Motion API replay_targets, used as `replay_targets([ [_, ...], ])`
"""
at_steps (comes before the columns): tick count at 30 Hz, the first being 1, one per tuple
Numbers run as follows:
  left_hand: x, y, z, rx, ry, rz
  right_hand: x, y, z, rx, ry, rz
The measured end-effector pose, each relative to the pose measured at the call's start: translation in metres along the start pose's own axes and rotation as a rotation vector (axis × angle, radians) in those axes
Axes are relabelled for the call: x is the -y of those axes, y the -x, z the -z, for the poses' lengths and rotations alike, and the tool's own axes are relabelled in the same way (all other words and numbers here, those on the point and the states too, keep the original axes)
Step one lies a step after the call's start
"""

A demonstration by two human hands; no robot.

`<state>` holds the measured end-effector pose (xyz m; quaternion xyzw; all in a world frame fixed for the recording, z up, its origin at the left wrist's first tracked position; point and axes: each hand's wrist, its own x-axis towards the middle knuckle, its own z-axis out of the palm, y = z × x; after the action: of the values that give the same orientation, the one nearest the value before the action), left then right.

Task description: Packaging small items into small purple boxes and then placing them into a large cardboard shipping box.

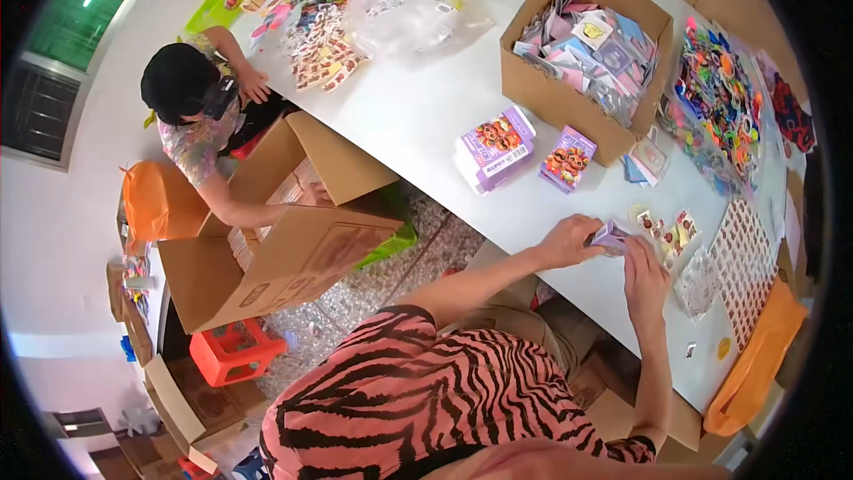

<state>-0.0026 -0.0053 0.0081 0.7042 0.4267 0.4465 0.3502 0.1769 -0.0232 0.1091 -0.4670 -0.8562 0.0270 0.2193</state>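
Observation:
Near the table's front edge, my left hand (567,242) and my right hand (646,277) both grip a small purple carton (609,236), one on either side. Its end facing up looks pale, and I cannot tell whether that end is closed. Just beyond my hands lies another small purple carton (567,160) with a printed front. To its left is a larger purple box (495,149). Small wrapped pieces (666,233) are scattered right of my hands, beside a clear plastic bag (697,284) and a sheet of printed stickers (746,253).
A cardboard box (544,100) of flat packets stands behind the cartons, with a heap of colourful bits (718,98) to its right. An orange bag (755,360) hangs over the right edge. At left, another person (191,116) reaches into a big open carton (293,253).

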Motion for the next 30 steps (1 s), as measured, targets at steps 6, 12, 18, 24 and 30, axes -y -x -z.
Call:
replay_targets([
  [6, 0.007, -0.006, -0.002, 0.073, -0.009, 0.046, 0.007, -0.010, 0.016, 0.190, -0.308, -0.284],
  [12, 0.007, -0.006, -0.001, 0.051, -0.008, -0.047, -0.004, -0.011, 0.005, 0.294, -0.301, -0.261],
  [18, 0.002, 0.001, -0.004, 0.069, -0.023, -0.105, -0.010, -0.010, 0.000, 0.564, -0.240, -0.289],
  [24, -0.024, 0.012, 0.010, 0.132, -0.016, -0.022, 0.010, -0.001, 0.013, 0.289, -0.438, -0.206],
  [30, -0.033, 0.028, 0.018, 0.006, 0.316, 0.316, 0.026, -0.002, 0.035, -0.103, -0.547, -0.308],
])
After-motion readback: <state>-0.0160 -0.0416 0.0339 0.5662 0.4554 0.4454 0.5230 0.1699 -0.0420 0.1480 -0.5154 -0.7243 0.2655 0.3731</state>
